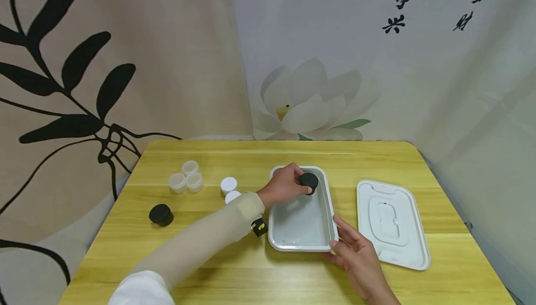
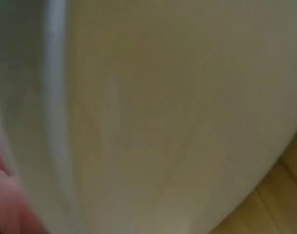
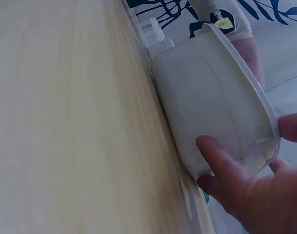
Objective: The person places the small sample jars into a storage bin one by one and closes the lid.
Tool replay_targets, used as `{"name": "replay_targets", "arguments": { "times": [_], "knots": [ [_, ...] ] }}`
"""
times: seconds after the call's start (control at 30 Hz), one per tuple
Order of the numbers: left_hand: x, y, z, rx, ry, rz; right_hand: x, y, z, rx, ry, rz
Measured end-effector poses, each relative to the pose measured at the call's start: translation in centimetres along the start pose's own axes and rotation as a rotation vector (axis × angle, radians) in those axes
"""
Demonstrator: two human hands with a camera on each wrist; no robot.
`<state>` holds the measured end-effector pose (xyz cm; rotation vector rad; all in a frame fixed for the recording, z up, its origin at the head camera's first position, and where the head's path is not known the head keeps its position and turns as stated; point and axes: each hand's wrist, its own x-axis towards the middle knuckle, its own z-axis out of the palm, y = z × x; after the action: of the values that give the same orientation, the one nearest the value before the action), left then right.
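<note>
A white rectangular plastic box (image 1: 303,219) stands on the table without a lid. Inside its outline, towards the far end, my left hand (image 1: 285,185) pinches a small black round container (image 1: 309,182) between thumb and fingers. Its underside is hidden. My right hand (image 1: 356,258) grips the box's near right corner, thumb at the rim and fingers against the outer wall. From the right wrist, that hand (image 3: 246,187) and the box's side (image 3: 207,92) show clearly. The box's pale wall (image 2: 177,107) fills most of the blurred left wrist view.
The white lid (image 1: 393,223) lies flat right of the box. Left of it are two white round containers (image 1: 228,184), partly behind the left forearm, and three translucent ones (image 1: 177,182) grouped together. Another black container (image 1: 161,214) sits nearer the table's left edge.
</note>
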<state>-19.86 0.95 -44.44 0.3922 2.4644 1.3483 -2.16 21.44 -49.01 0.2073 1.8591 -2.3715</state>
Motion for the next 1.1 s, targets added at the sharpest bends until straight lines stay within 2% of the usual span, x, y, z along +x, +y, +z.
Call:
{"name": "replay_targets", "arguments": {
  "times": [0.13,0.43,0.6,0.83,0.93,1.1],
  "knots": [
    [0.5,0.1,0.5,0.022,0.01,-0.03,0.0,0.1,-0.2,0.009,-0.013,-0.002],
    [0.8,-0.3,2.6,0.083,0.06,-0.007,-0.1,0.3,-0.3,0.022,-0.012,-0.014],
    [0.8,-0.5,3.3,0.065,0.074,-0.016,-0.1,0.3,-0.3,0.022,-0.001,-0.004],
    [0.6,-0.2,3.1,0.074,0.061,-0.024,-0.1,0.1,-0.1,0.017,0.005,-0.001],
    [0.4,-0.1,2.9,0.107,0.033,-0.033,-0.1,0.1,0.1,0.013,0.016,0.007],
    [0.3,0.2,2.6,0.198,0.005,-0.012,-0.2,-0.1,0.3,0.012,0.029,0.015]
  ]
}}
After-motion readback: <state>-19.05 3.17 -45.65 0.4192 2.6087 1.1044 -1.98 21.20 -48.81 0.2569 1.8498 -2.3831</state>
